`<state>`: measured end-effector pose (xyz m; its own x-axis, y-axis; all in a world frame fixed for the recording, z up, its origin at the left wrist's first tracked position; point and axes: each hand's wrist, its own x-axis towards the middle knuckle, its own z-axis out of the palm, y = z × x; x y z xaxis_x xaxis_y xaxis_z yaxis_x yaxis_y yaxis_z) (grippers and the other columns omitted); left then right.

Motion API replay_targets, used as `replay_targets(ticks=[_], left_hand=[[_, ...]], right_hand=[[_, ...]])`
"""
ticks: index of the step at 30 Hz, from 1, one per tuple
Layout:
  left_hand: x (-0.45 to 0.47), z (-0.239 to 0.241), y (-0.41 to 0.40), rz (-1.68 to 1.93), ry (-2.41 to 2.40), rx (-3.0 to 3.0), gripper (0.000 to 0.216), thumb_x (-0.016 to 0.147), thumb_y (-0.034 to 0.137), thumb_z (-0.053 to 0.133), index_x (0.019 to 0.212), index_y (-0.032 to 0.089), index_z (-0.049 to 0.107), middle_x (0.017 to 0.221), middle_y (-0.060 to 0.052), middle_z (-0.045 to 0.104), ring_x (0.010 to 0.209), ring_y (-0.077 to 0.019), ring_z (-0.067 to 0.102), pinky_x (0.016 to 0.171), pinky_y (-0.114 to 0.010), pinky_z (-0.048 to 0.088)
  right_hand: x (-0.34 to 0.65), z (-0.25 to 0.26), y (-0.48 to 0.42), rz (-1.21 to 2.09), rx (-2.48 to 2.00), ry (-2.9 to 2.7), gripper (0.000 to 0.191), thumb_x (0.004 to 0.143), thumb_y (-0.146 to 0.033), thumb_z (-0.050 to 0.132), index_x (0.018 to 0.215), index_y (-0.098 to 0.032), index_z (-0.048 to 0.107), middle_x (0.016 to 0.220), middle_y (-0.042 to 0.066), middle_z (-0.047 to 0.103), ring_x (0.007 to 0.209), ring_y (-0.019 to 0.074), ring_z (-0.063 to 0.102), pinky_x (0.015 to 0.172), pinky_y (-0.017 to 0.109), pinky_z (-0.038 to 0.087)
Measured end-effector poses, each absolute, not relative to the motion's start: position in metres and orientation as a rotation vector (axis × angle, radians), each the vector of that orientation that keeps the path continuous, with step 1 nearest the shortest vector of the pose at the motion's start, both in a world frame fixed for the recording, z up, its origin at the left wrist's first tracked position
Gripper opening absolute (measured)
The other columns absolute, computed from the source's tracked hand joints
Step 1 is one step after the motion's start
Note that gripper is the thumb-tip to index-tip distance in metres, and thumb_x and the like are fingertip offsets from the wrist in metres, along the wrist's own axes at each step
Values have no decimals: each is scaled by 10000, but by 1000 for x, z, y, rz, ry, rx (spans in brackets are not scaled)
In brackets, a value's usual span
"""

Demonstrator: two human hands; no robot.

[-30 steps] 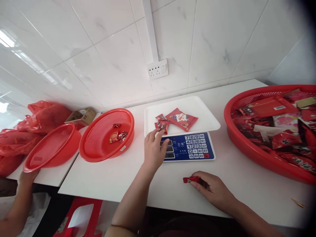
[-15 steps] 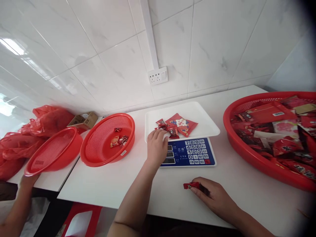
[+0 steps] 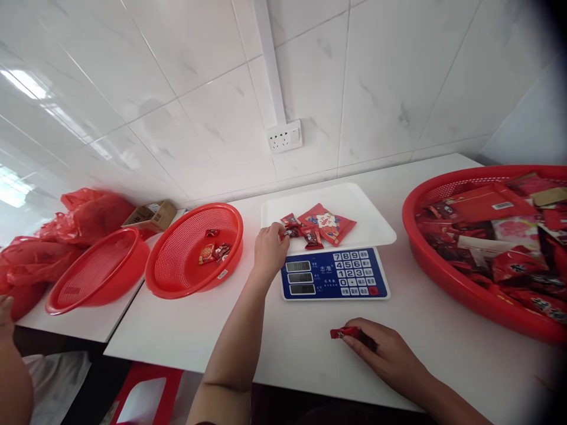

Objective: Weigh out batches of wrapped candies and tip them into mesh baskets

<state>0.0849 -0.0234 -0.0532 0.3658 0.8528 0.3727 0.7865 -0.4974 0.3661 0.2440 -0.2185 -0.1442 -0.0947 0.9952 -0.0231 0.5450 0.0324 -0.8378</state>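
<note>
My left hand (image 3: 269,251) reaches over the near left edge of the white tray (image 3: 370,221). Its fingertips are closed at a small dark red snack packet (image 3: 291,232). Beside it on the tray lie another small packet (image 3: 312,236) and a larger flat red packet (image 3: 328,223) with a white printed label. Just below the tray is the blue keypad panel of a digital scale (image 3: 328,274), its displays lit. My right hand (image 3: 385,351) rests on the table in front of the scale, closed round a small red packet (image 3: 343,333).
At right stands a large red basket (image 3: 414,236) heaped with packets. To the left, a red colander (image 3: 177,286) holds a few packets. Further left are another red colander (image 3: 95,277), red plastic bags (image 3: 93,212), a cardboard box (image 3: 155,217) and a co-worker's arm (image 3: 13,366).
My left hand has shifted slightly left and back from the packets, uncovering the scale's displays. My right hand stays still. The co-worker's hand has left the far left colander.
</note>
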Motion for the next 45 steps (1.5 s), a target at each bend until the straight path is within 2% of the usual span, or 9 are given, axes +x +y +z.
replay_targets(ticks=[4,16,20,24,33,37,40,43,45], left_hand=[[85,-53,-20,768,1449,2502,115,747,183,601,790,214,499,836,-40,610,925,-239,523,738,-323,427],[67,-42,-32,762,1575,2255,125,751,202,547,715,217,427,714,2,549,754,-191,532,605,-264,366],[58,-42,-38,983,1468,1892,160,747,256,587,725,209,436,746,11,577,785,-176,567,654,-271,398],[51,-44,-52,1158,986,1282,189,744,258,619,772,199,442,778,24,606,739,-124,607,741,-285,464],[42,-44,-80,943,643,484,195,858,332,500,926,167,578,827,-27,639,788,-138,651,690,-244,549],[52,-37,-74,959,579,578,333,805,482,543,706,164,562,731,4,584,656,-97,606,574,-199,534],[67,-35,-65,1004,653,872,358,773,442,582,569,159,502,593,40,483,488,-45,474,399,-122,406],[83,-34,-59,930,873,1469,125,758,302,590,737,182,614,661,32,560,447,-46,419,382,-149,374],[92,-33,-57,773,915,1887,242,752,215,561,985,241,625,868,22,637,500,-58,467,471,-178,431]], right_hand=[[244,-144,-219,947,-1575,-1702,285,864,-435,420,836,-223,609,782,11,654,670,142,578,622,237,470],[244,-142,-217,984,-1581,-1668,283,853,-444,433,843,-226,614,816,8,666,654,137,567,603,233,461],[244,-143,-217,991,-1611,-1686,307,855,-461,414,844,-225,611,783,10,656,623,140,550,591,245,451],[243,-143,-217,997,-1627,-1674,335,853,-479,401,841,-221,613,735,6,633,596,136,530,571,243,442],[243,-141,-217,1017,-1610,-1658,324,845,-476,411,840,-223,612,722,5,626,595,136,531,566,245,443],[243,-141,-217,991,-1618,-1656,314,842,-473,419,828,-223,608,684,-2,616,577,131,524,550,237,438],[243,-141,-218,994,-1624,-1652,315,846,-468,411,830,-219,604,720,5,629,590,133,530,556,238,439],[243,-141,-218,992,-1610,-1658,319,852,-469,409,860,-218,605,776,14,646,639,143,556,586,245,449],[243,-142,-218,975,-1598,-1662,320,857,-471,405,858,-219,602,778,14,647,670,149,569,608,249,455]])
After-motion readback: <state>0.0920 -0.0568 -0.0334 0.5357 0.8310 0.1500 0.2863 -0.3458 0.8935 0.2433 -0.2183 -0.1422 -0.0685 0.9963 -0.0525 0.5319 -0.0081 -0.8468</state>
